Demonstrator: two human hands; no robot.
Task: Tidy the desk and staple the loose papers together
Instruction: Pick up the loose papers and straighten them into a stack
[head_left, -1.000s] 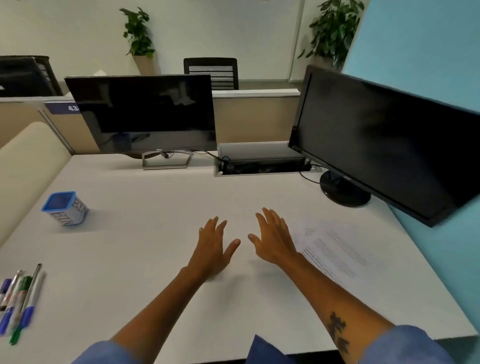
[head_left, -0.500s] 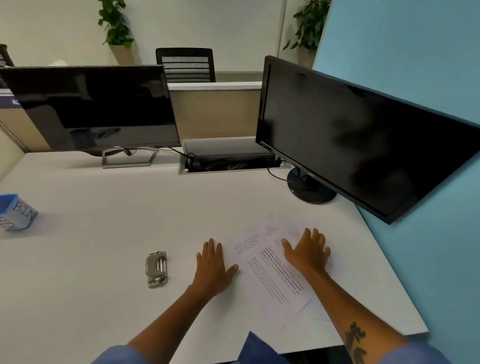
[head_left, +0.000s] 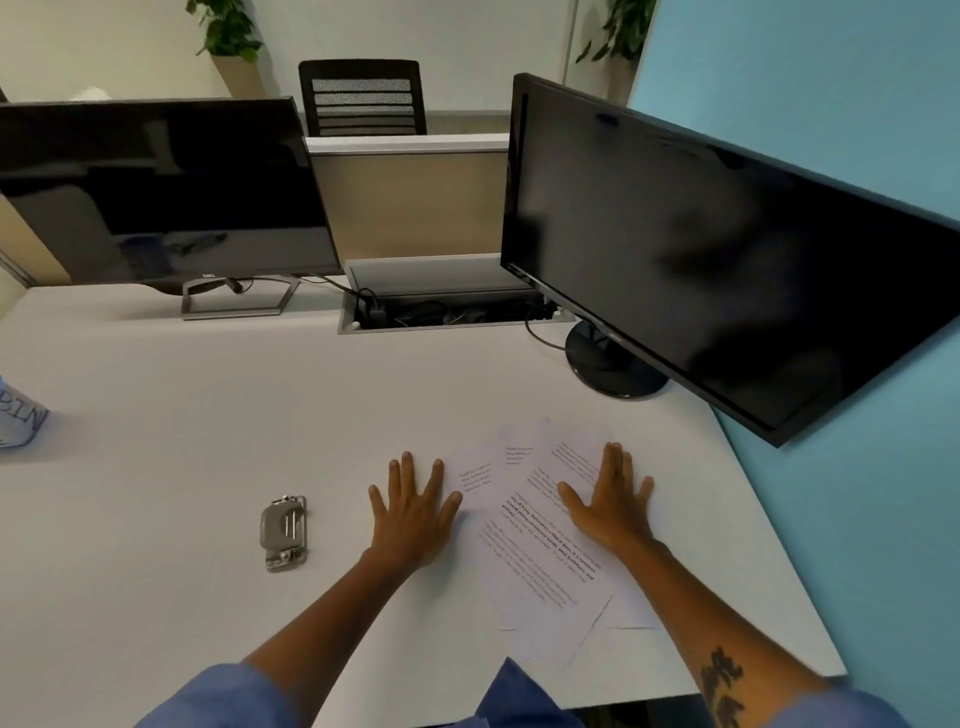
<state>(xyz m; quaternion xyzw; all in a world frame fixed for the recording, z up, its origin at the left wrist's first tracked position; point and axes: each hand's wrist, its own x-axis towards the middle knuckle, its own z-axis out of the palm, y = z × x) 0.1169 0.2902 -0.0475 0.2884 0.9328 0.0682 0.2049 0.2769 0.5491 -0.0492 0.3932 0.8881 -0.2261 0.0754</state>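
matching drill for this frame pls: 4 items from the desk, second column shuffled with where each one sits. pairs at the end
Things:
1. stapler
2. loose papers
3. blue cup
4. cable tray

Places:
A. far left edge of the desk, cut off by the frame
B. back of the desk, between the two monitors
C. to the left of the left hand, untouched
D. fanned out, under the right hand

Pairs: 1-C, 2-D, 3-A, 4-B
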